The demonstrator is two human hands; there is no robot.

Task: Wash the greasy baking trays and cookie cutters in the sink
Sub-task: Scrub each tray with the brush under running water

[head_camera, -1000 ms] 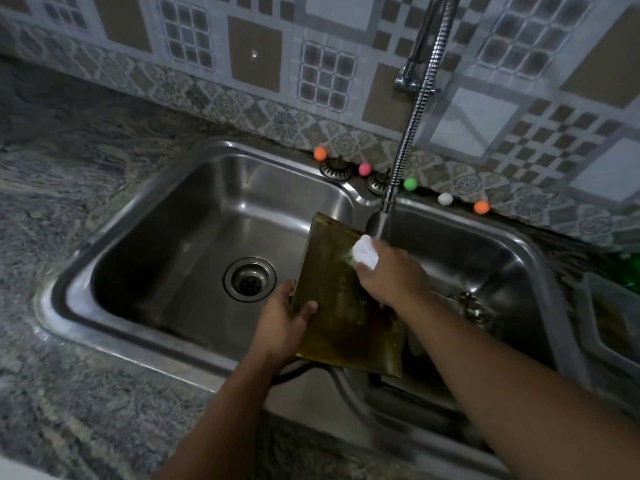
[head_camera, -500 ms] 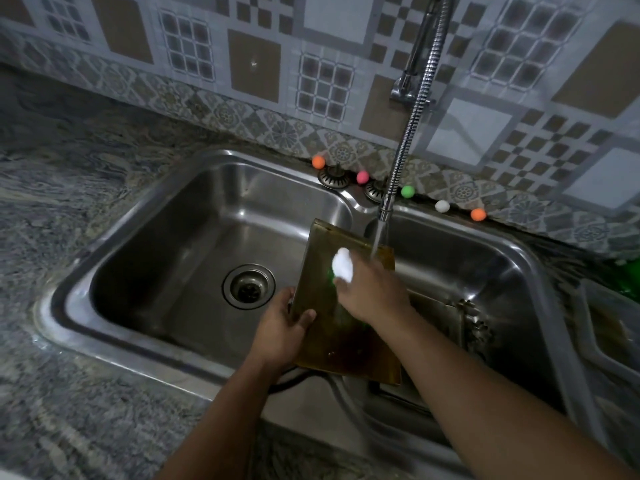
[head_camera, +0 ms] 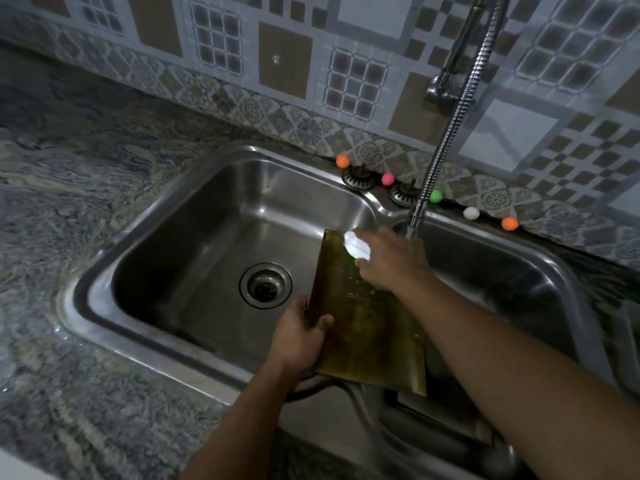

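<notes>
A greasy, golden-brown baking tray (head_camera: 370,334) is tilted over the divider of the double steel sink (head_camera: 145,237). My left hand (head_camera: 299,336) grips the tray's lower left edge, thumb on its face. Gripping a soapy white sponge (head_camera: 356,244), my right hand (head_camera: 389,259) presses it against the tray's top left corner. Just right of that hand hangs the flexible metal tap hose (head_camera: 440,150), its nozzle (head_camera: 415,220) over the right basin. No cookie cutters are clearly visible.
The left basin holds only its drain (head_camera: 265,285). Small coloured balls (head_camera: 388,179) and two strainer plugs (head_camera: 357,178) sit on the sink's back ledge. Granite counter (head_camera: 76,202) extends left and in front. A tiled wall (head_camera: 287,60) stands behind.
My right hand slid the sponge leftward along the tray's top edge, from under the tap to the top left corner. My left hand's grip and the tray held steady.
</notes>
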